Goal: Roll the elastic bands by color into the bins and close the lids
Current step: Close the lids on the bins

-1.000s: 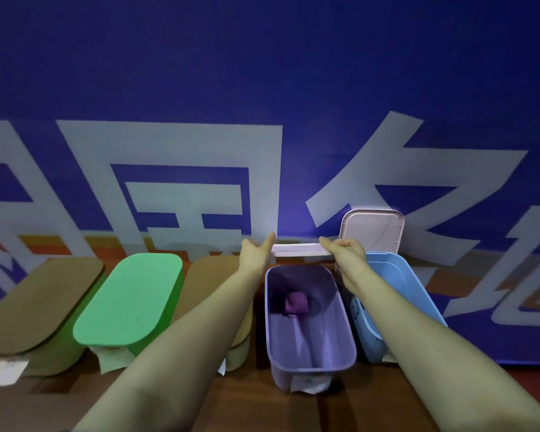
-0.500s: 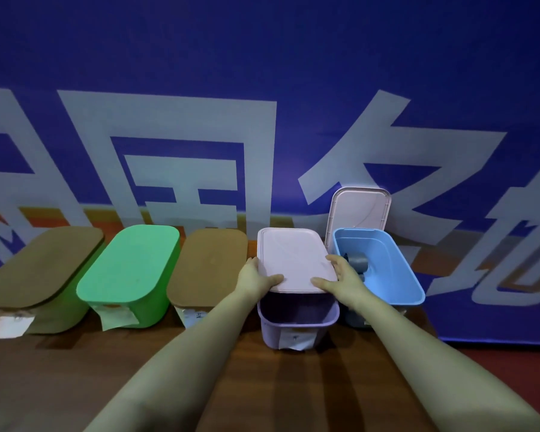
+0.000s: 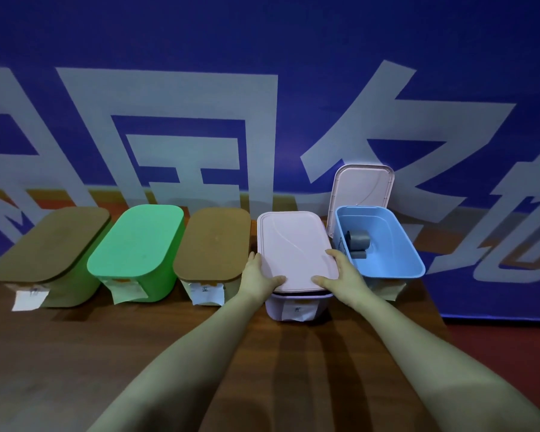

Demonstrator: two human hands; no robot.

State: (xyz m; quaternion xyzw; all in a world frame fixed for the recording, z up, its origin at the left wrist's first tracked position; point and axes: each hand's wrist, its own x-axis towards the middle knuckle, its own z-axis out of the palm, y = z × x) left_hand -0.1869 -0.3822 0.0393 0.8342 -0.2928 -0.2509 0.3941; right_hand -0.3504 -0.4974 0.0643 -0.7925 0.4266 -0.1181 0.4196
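Note:
A pale pink lid (image 3: 293, 244) lies flat on the purple bin (image 3: 296, 308). My left hand (image 3: 260, 275) grips the lid's near left corner, thumb on top. At the near right corner my right hand (image 3: 340, 274) holds it the same way. The purple bin's inside is hidden. To the right stands an open blue bin (image 3: 415, 263) with grey rolled bands (image 3: 359, 241) inside. Its pale lid (image 3: 363, 188) stands upright behind it against the wall.
Left of the purple bin stand three closed bins in a row on the brown table (image 3: 75, 353): a brown-lidded one (image 3: 212, 244), a green one (image 3: 136, 241) and another brown-lidded one (image 3: 52, 244). A blue banner wall (image 3: 262, 57) rises right behind the row.
The pink lid came down from behind the purple bin and now lies on it, covering the purple roll. Both hands moved toward me with the lid.

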